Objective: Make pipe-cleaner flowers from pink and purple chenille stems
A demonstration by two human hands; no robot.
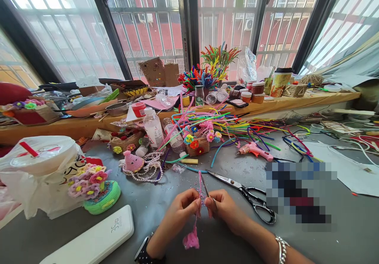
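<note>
Near the front middle of the table, my left hand (pixel 184 208) pinches a pink pipe cleaner (pixel 199 181) that stands upright between the fingers. Its lower end runs down to a fluffy pink piece (pixel 191 240), perhaps a flower, hanging below the hands. My right hand (pixel 222 209) is closed around small scissors (pixel 205 185), whose thin pointed metal blades rise beside the pipe cleaner. Whether the blades touch it I cannot tell. Tiny clippings lie scattered on the grey table (pixel 154 200) around the hands. Just right of them rest large black-handled scissors (pixel 241 189).
A pink glue gun (pixel 256 151) and a heap of coloured pipe cleaners (pixel 207 119) lie behind the hands. At left are a white power bank (pixel 97 236), a green flower-topped piece (pixel 103 198) and a bagged cup (pixel 44 165). Plastic bottles (pixel 153 129) and a bead string (pixel 151 165) stand further back.
</note>
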